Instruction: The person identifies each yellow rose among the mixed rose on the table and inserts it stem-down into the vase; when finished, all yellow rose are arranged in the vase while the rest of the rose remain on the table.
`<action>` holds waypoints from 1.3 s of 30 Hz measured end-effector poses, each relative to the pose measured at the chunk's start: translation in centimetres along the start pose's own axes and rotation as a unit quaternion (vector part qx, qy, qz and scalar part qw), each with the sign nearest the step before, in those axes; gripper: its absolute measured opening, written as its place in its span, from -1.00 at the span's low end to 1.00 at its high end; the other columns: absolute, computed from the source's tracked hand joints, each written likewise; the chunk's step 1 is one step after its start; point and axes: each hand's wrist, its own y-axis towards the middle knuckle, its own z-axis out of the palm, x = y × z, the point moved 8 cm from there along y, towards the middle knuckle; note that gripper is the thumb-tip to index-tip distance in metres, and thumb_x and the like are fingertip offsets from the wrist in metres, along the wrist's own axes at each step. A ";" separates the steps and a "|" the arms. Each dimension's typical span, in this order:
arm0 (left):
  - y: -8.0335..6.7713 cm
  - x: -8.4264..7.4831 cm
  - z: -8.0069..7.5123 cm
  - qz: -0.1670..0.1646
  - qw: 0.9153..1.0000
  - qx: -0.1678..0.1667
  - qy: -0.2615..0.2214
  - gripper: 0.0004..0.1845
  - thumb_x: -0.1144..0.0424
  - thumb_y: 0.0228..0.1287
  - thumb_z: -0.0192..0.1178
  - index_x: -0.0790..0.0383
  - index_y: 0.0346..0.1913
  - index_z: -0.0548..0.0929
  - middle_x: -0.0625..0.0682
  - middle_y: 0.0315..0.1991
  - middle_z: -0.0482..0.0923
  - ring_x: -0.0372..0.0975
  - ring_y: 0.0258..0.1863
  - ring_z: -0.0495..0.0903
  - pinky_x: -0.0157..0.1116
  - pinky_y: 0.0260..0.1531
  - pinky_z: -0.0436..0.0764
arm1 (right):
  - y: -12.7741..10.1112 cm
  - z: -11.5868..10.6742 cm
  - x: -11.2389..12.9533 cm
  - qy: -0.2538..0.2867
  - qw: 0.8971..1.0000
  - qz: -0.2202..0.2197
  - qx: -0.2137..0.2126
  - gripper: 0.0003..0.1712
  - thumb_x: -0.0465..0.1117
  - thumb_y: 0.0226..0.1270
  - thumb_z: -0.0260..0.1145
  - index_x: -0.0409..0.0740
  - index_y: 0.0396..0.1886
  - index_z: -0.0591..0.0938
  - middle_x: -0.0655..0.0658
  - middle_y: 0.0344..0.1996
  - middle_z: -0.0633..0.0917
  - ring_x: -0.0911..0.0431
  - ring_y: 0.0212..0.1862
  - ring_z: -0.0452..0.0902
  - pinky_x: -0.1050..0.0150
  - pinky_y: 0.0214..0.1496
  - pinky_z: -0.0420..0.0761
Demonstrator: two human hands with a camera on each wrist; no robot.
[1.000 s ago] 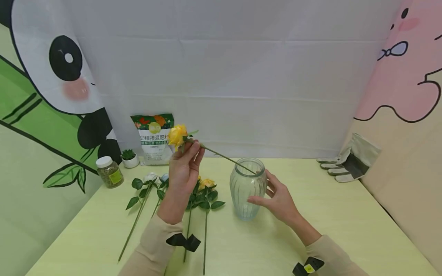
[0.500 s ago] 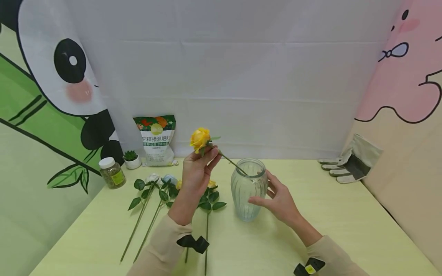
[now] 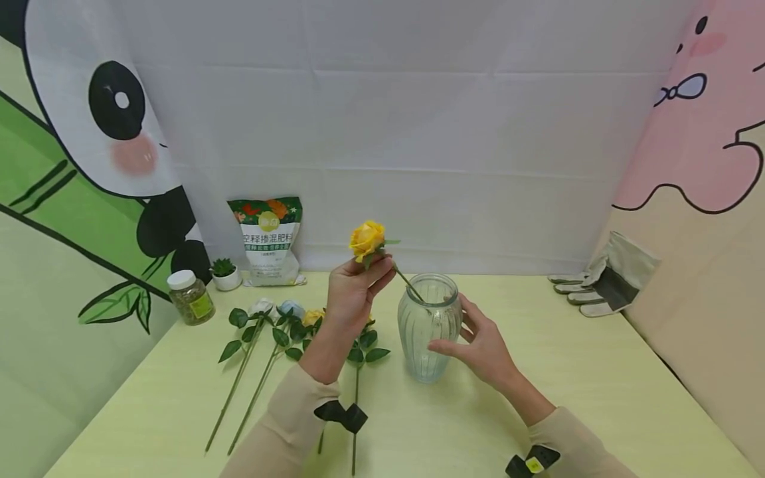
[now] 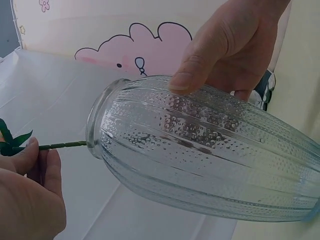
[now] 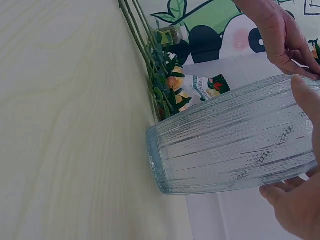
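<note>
My left hand [image 3: 348, 295] pinches a yellow rose [image 3: 367, 240] by its stem, just under the bloom. The green stem [image 4: 70, 144] slants down through the mouth of a ribbed clear glass vase [image 3: 425, 338], which stands upright on the table. Curved round the right side of the vase, my right hand [image 3: 487, 348] grips it, thumb in front and fingers behind. Left of the vase lie more stemmed roses: a white one [image 3: 261, 307], a blue one [image 3: 291, 309] and yellow ones [image 3: 313, 317], partly hidden by my left forearm.
Along the back left stand a lidded jar [image 3: 191, 299], a small potted succulent [image 3: 225, 275] and a fertilizer bag [image 3: 270, 242]. A grey glove [image 3: 615, 279] lies at the right edge. A pale cloth [image 3: 418, 146] hangs behind the light wooden table [image 3: 597, 385].
My left hand has moved right toward the vase with the yellow rose, and its stem reaches deeper through the mouth. My right hand stays on the vase.
</note>
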 end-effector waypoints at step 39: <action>0.0 2.5 0.8 -0.005 0.985 0.014 0.170 -0.71 0.47 0.24 0.37 0.55 0.00 0.68 -0.02 -0.29 0.76 -0.09 0.27 0.47 -0.05 0.31 0.43 | 0.0 -0.1 0.0 -0.006 1.000 -0.005 -0.003 0.09 -0.21 0.05 0.63 -0.02 0.55 0.26 -0.08 0.44 0.35 -0.09 0.39 0.35 0.08 0.34 0.43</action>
